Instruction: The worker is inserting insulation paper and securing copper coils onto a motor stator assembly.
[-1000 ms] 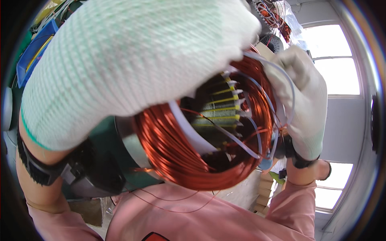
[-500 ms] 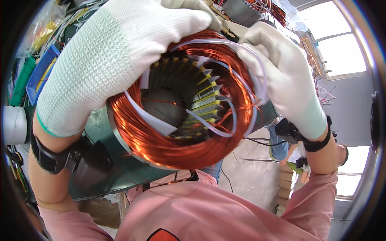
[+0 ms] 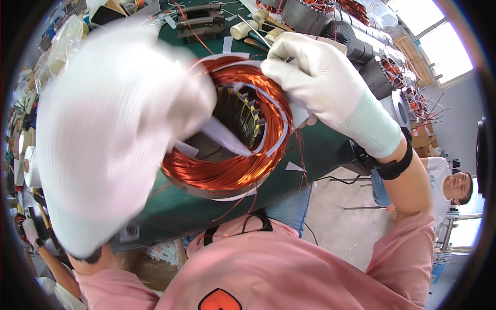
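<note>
A motor stator (image 3: 235, 109) lies on the green bench, its bore facing up, with yellow-edged slot liners showing inside. A thick ring of copper windings (image 3: 222, 173) circles its top. A white insulating strip (image 3: 227, 137) slants across the bore, and pale sleeving runs along the windings' inner right side. My gloved left hand (image 3: 139, 124) is raised over the stator's left side, smeared by motion; its fingers cannot be made out. At the windings' upper right edge, my gloved right hand (image 3: 315, 77) has its fingers curled together; what they grip is hidden.
Mallets (image 3: 243, 30) and grey metal blocks (image 3: 200, 19) lie beyond the stator. More stators (image 3: 356, 41) line the bench at the back right. Paper scraps (image 3: 295, 167) and loose copper wires lie about. Another person (image 3: 449, 186) is at the right; a gloved arm (image 3: 51, 258) shows at lower left.
My left hand has come off the windings, moving left and nearer the camera. My right hand stays at the upper right edge. The view has shifted, showing more of the bench.
</note>
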Tool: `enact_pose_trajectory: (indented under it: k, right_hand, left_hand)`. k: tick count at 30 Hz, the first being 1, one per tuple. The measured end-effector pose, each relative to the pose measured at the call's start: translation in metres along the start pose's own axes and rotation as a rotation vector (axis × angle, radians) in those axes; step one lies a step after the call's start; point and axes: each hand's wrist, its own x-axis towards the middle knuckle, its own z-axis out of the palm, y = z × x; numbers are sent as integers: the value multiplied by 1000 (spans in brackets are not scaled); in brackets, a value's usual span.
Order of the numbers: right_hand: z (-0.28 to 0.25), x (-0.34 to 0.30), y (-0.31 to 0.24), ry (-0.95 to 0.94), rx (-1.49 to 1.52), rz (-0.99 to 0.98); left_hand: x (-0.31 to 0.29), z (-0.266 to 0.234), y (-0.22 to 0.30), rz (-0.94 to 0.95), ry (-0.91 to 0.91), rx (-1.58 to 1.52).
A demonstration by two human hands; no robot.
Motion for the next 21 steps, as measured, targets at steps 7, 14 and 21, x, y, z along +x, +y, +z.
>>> enact_pose_trajectory:
  k: [7,14,21]
  right_hand:
    - [-11,9,-3,-133,-180,-229]
    - [7,8,16,66,-218,-416]
    - [1,18,-2,50,-266,-553]
  left_hand:
    - [12,22,-19,-362,316,-624]
    - [26,70,-27,-602,106,-1414]
    - [34,68,-32,-564,23,-1270]
